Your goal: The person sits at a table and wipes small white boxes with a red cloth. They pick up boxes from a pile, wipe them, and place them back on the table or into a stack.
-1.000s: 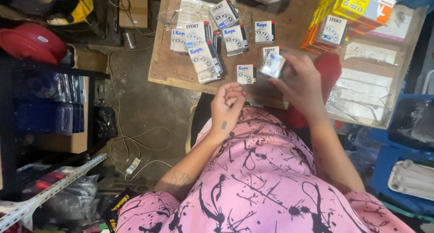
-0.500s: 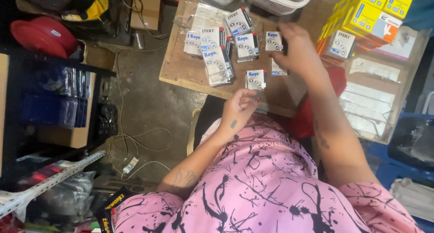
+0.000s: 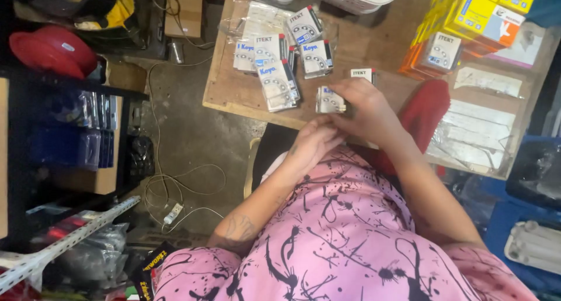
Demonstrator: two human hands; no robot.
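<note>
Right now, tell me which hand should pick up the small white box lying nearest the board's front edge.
Right, probably. The right hand already touches that small white box, fingers over its end. The left hand sits lower, off the wooden board, near the lap.

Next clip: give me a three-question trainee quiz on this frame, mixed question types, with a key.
1. True or false: the right hand rests on a small white box on the wooden board.
2. Where is the red helmet? A) on the board B) at the far left, off the board C) on the person's lap
3. What colour are the stacked cartons at the board's far right?

Key
1. True.
2. B.
3. Yellow.

The left hand sits near the board's edge, just below the box; whether it touches anything cannot be told.
</note>
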